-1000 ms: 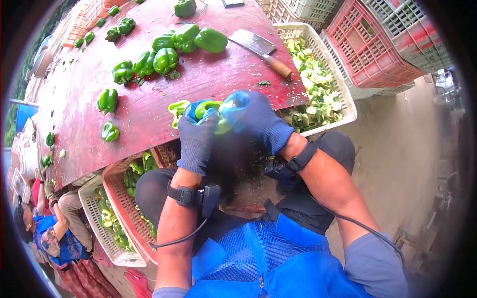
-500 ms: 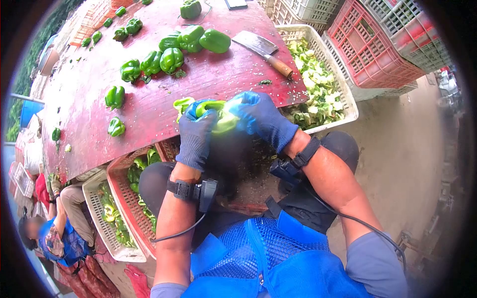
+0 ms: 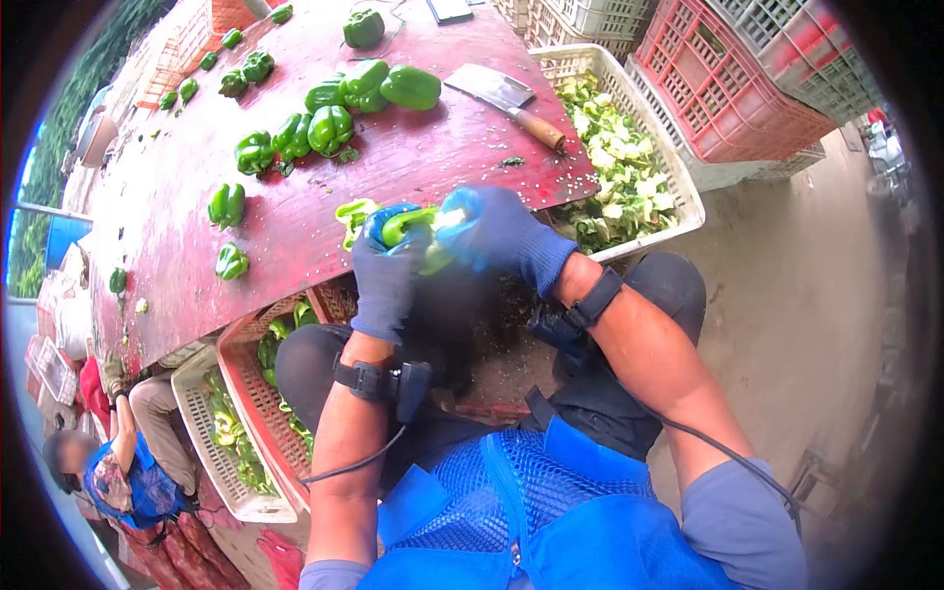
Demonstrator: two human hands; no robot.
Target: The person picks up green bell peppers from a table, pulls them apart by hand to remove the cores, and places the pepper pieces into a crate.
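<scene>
My left hand (image 3: 385, 265), in a dark glove with blue fingertips, is closed around a cut-open green bell pepper (image 3: 408, 226) just off the table's near edge. My right hand (image 3: 497, 231), gloved the same way, is bunched against the pepper's right side. Its fingers are smeared by motion, with a pale bit at their tips that I cannot make out. Another cut pepper piece (image 3: 352, 218) lies on the table beside my left fingertips. Beyond my right hand, a cleaver (image 3: 492, 87) with a wooden handle rests flat on the red table (image 3: 305, 211).
Whole green peppers (image 3: 329, 128) lie scattered over the table. A white crate (image 3: 688, 197) of pale green scraps stands at its right, with stacked crates (image 3: 723, 88) behind. At lower left are a red crate (image 3: 258, 393), a white crate (image 3: 236, 501) and a seated person (image 3: 138, 477).
My right hand has shifted slightly left over the pepper, with its fingers blurred. My left hand keeps its hold in nearly the same place. The whole view has shifted slightly.
</scene>
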